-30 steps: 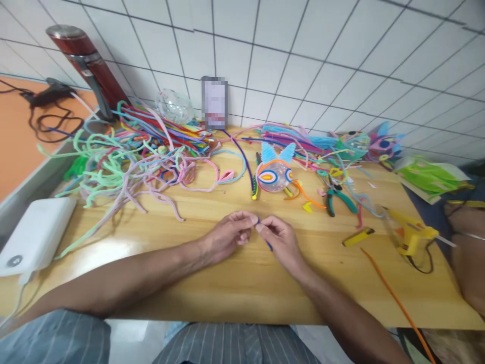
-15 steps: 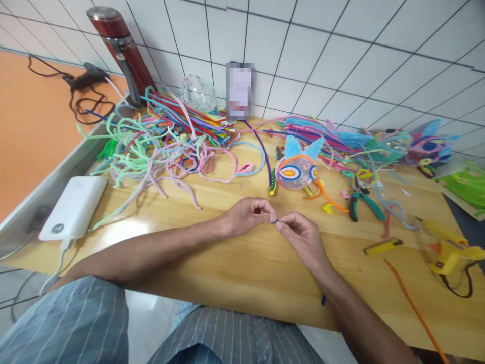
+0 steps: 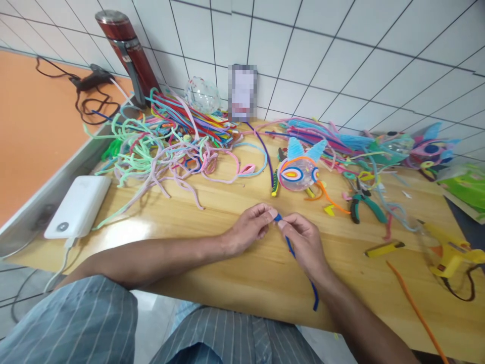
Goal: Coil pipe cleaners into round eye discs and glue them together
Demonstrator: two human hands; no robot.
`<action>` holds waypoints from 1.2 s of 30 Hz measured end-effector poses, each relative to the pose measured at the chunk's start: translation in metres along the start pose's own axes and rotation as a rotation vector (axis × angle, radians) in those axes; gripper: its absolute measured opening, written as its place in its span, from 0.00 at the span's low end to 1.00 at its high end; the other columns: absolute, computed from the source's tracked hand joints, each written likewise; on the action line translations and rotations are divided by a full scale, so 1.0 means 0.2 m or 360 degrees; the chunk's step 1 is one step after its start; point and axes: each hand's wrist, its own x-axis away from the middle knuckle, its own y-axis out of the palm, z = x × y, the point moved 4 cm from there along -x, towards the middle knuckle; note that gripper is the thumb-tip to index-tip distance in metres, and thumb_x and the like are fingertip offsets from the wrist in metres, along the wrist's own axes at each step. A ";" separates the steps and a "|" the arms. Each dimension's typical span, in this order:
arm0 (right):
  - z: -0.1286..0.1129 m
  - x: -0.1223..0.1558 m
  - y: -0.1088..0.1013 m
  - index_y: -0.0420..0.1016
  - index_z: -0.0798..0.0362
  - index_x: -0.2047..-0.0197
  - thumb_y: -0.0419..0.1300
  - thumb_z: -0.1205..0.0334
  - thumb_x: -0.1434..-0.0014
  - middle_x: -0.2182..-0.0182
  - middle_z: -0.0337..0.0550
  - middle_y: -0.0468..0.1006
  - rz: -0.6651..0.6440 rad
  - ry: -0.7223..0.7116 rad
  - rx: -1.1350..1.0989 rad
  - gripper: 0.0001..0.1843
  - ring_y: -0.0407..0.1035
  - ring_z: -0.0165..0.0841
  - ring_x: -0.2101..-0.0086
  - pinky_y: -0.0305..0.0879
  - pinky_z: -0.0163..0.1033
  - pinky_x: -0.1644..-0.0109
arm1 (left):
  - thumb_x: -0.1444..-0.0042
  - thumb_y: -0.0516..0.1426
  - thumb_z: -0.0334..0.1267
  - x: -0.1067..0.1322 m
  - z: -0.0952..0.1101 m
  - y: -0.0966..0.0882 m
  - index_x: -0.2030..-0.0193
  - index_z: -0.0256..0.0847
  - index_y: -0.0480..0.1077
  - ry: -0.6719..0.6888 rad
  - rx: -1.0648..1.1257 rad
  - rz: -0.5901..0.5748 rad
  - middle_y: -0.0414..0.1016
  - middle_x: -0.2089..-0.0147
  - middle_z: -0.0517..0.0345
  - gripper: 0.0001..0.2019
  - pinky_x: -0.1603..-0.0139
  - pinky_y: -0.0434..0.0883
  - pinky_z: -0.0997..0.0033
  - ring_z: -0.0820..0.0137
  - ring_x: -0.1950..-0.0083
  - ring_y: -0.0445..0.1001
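Note:
Between my two hands is a dark blue pipe cleaner (image 3: pixel 312 292), its upper end bent or coiled small at the fingertips. My left hand (image 3: pixel 254 225) pinches that end from the left. From the right, my right hand (image 3: pixel 301 233) pinches it with thumb and forefinger, while the long tail hangs down under the wrist toward the table's front edge. Beyond the hands sits a clear ball decorated as a fish (image 3: pixel 302 174), with light blue fins, ringed eyes and an orange strand. Just left of it lie green-and-yellow handles (image 3: pixel 275 183) and another dark blue pipe cleaner (image 3: pixel 268 151).
Tangled pale pipe cleaners (image 3: pixel 151 162) cover the left, before a red thermos (image 3: pixel 131 58). A white power bank (image 3: pixel 78 206) lies front left. A phone (image 3: pixel 242 93) leans on the wall. At right are teal-handled pliers (image 3: pixel 367 207), a yellow cutter (image 3: pixel 384 248) and a yellow glue gun (image 3: pixel 447 250).
The blue pipe cleaner's tail now shows below my right hand, where it was mostly hidden. My left fingers have closed up more, and the view has shifted slightly.

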 end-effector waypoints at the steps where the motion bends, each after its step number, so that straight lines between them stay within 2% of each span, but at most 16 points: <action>1: 0.00 0.00 -0.01 0.75 0.49 0.72 0.66 0.50 0.43 0.80 0.32 0.65 0.0000 0.0006 0.0016 0.13 0.54 0.28 0.78 0.54 0.36 0.73 | 0.44 0.62 0.63 -0.01 0.02 -0.01 0.66 0.40 0.66 0.0015 -0.0052 -0.0041 0.58 0.79 0.70 0.25 0.75 0.53 0.73 0.78 0.78 0.55; 3: 0.00 -0.01 -0.04 0.74 0.50 0.72 0.66 0.51 0.43 0.80 0.32 0.65 -0.0011 0.0000 0.0062 0.13 0.55 0.28 0.77 0.54 0.36 0.72 | 0.44 0.62 0.61 -0.04 0.05 -0.04 0.66 0.39 0.69 0.0064 -0.0206 -0.0116 0.61 0.77 0.68 0.24 0.72 0.56 0.73 0.77 0.75 0.57; 6: -0.01 -0.02 -0.05 0.74 0.50 0.73 0.66 0.52 0.44 0.78 0.33 0.67 -0.0061 -0.0042 0.0145 0.12 0.57 0.28 0.76 0.55 0.36 0.70 | 0.46 0.65 0.54 -0.08 0.09 -0.07 0.65 0.37 0.73 0.0171 -0.0491 -0.0213 0.71 0.70 0.63 0.19 0.64 0.62 0.73 0.75 0.68 0.65; 12: -0.04 -0.02 -0.05 0.76 0.51 0.71 0.65 0.52 0.44 0.77 0.35 0.69 -0.0125 -0.0001 0.0171 0.11 0.59 0.29 0.74 0.56 0.36 0.69 | 0.41 0.61 0.47 -0.08 0.12 -0.08 0.64 0.37 0.74 0.0191 -0.0824 -0.0333 0.73 0.68 0.61 0.13 0.64 0.63 0.73 0.74 0.67 0.67; 15: -0.03 -0.02 -0.04 0.75 0.51 0.73 0.66 0.53 0.45 0.79 0.34 0.66 -0.0095 0.0032 0.0114 0.12 0.56 0.28 0.75 0.53 0.35 0.71 | 0.41 0.61 0.46 -0.08 0.12 -0.08 0.64 0.37 0.74 0.0213 -0.0802 -0.0283 0.73 0.68 0.61 0.13 0.63 0.64 0.74 0.74 0.66 0.67; 19: 0.00 -0.01 0.00 0.74 0.50 0.74 0.66 0.52 0.45 0.79 0.33 0.65 -0.0004 0.0050 0.0012 0.13 0.55 0.28 0.76 0.53 0.36 0.72 | 0.44 0.63 0.47 -0.06 0.09 -0.07 0.66 0.36 0.73 0.0245 -0.0498 -0.0110 0.72 0.69 0.62 0.14 0.62 0.65 0.74 0.75 0.66 0.67; 23: 0.00 -0.01 0.04 0.75 0.50 0.73 0.66 0.52 0.44 0.78 0.35 0.68 0.0045 -0.0020 -0.0019 0.12 0.59 0.29 0.75 0.57 0.36 0.69 | 0.48 0.66 0.53 -0.04 0.04 -0.04 0.67 0.38 0.70 0.0096 -0.0071 0.0058 0.68 0.73 0.66 0.20 0.71 0.59 0.75 0.79 0.74 0.59; 25: -0.01 -0.01 0.04 0.75 0.49 0.73 0.66 0.53 0.44 0.77 0.35 0.70 0.0047 -0.0059 -0.0024 0.11 0.62 0.31 0.74 0.60 0.37 0.67 | 0.50 0.67 0.56 -0.04 0.03 -0.03 0.66 0.38 0.70 0.0043 0.0029 0.0065 0.68 0.73 0.66 0.23 0.75 0.55 0.75 0.80 0.77 0.56; 28: -0.02 -0.01 0.00 0.75 0.49 0.72 0.65 0.53 0.43 0.78 0.34 0.69 0.0066 -0.0055 -0.0038 0.11 0.61 0.30 0.74 0.59 0.37 0.68 | 0.49 0.65 0.62 -0.06 0.05 -0.04 0.67 0.38 0.70 0.0020 -0.0065 -0.0050 0.66 0.74 0.66 0.25 0.76 0.53 0.73 0.80 0.78 0.55; 30: -0.02 -0.01 -0.02 0.75 0.50 0.72 0.66 0.53 0.44 0.78 0.34 0.68 0.0074 -0.0049 -0.0012 0.11 0.60 0.29 0.75 0.58 0.36 0.69 | 0.46 0.63 0.62 -0.08 0.07 -0.05 0.67 0.37 0.71 0.0040 -0.0210 -0.0145 0.64 0.75 0.67 0.25 0.74 0.56 0.74 0.79 0.77 0.57; 33: -0.03 -0.01 -0.04 0.75 0.51 0.72 0.66 0.54 0.45 0.77 0.34 0.70 0.0040 -0.0063 0.0110 0.10 0.61 0.29 0.75 0.58 0.36 0.68 | 0.45 0.65 0.54 -0.10 0.11 -0.08 0.63 0.36 0.74 0.0165 -0.0451 -0.0259 0.71 0.70 0.64 0.19 0.66 0.62 0.75 0.77 0.70 0.65; 36: -0.04 -0.02 -0.04 0.76 0.52 0.72 0.66 0.54 0.44 0.76 0.36 0.71 -0.0008 -0.0107 0.0230 0.11 0.62 0.29 0.74 0.58 0.36 0.67 | 0.44 0.64 0.47 -0.10 0.14 -0.09 0.65 0.36 0.75 0.0296 -0.0678 -0.0332 0.73 0.69 0.62 0.14 0.64 0.62 0.74 0.76 0.67 0.67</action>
